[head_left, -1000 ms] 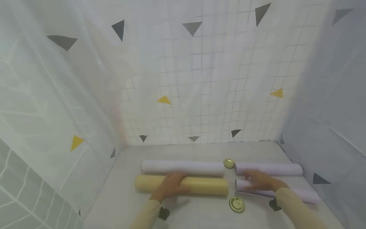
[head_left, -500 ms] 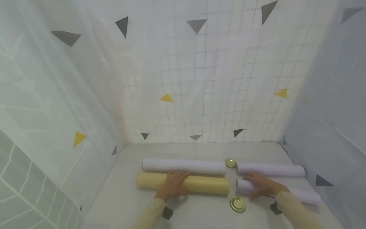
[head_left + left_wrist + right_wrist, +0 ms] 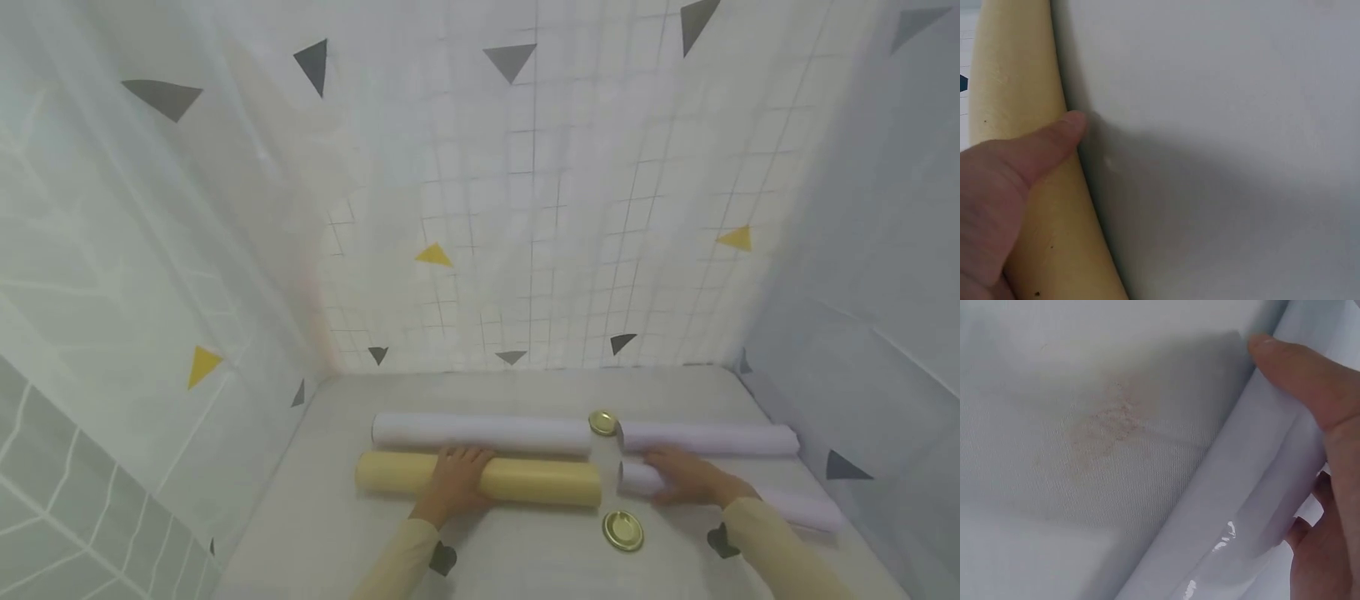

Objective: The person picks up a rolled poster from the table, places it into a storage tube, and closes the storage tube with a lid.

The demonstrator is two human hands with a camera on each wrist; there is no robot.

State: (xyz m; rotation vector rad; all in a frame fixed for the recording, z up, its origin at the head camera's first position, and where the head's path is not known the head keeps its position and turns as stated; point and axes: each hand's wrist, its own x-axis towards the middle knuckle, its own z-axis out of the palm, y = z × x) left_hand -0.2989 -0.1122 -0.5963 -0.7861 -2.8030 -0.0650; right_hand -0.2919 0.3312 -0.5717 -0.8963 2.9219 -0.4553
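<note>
Spanning the yellow roll (image 3: 540,483) at lower centre of the frame, the left hand (image 3: 453,487) is partly closed, thumb along the near side and fingers over the far side. At lower right, the right hand (image 3: 686,479) grips the nearer lilac roll (image 3: 802,510) toward its left end, thumb and curled fingers on opposite sides. Both rolls lie on the table (image 3: 540,558), a gold lid (image 3: 623,531) just below the gap between them. They look fairly light; the lilac one, glossy with a hollow-looking end, is probably slippery and easily creased, the yellow perhaps firmer. A gentle hold around the middle should balance either best; squeezing an end risks denting it.
</note>
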